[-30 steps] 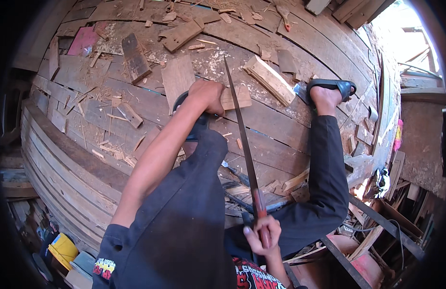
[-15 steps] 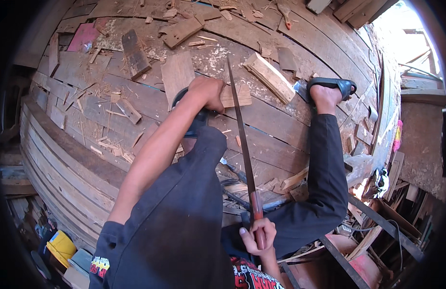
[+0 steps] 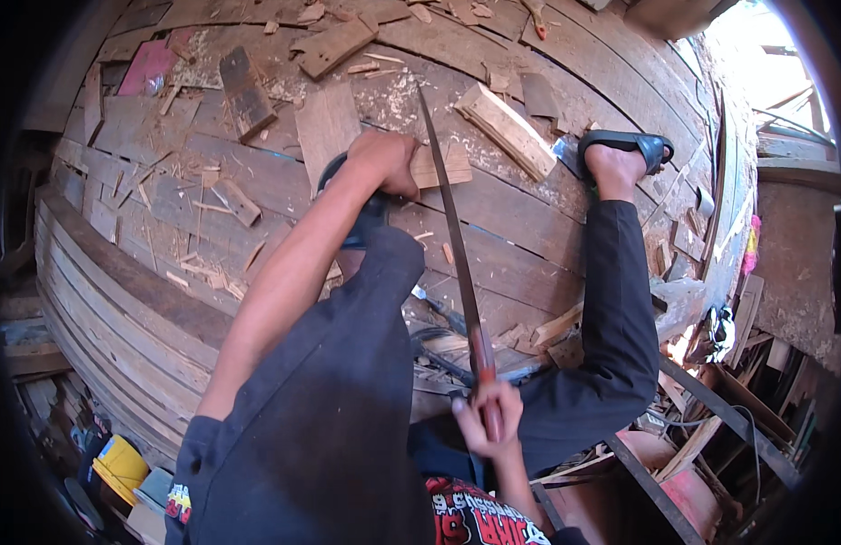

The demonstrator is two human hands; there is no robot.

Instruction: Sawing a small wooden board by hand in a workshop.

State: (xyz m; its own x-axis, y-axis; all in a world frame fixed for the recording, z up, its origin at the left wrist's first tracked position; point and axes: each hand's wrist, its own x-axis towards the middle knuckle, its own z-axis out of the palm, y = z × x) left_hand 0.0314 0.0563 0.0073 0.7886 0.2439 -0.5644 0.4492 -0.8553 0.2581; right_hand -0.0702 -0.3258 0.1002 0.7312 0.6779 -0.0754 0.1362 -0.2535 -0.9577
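My right hand is closed around the red-brown handle of a handsaw, low in front of my body. Its long, dark, narrow blade points away from me, seen nearly edge-on, and crosses a short light wooden board. Whether the teeth touch the wood is hard to make out. My left hand presses down at the board's left end beside the blade, thumb bent against it and fingers partly hidden. Just under that hand is my left foot in a dark sandal; its toes are hidden.
A pale wooden block lies ahead on the plank floor, near my right sandal. Offcuts, chips and a brown board surround my left hand. Stacked long planks line the left side; a dark metal frame stands lower right.
My right hand and the saw handle have moved slightly forward, away from my body. My left hand stays on the board, while the whole view has shifted a little.
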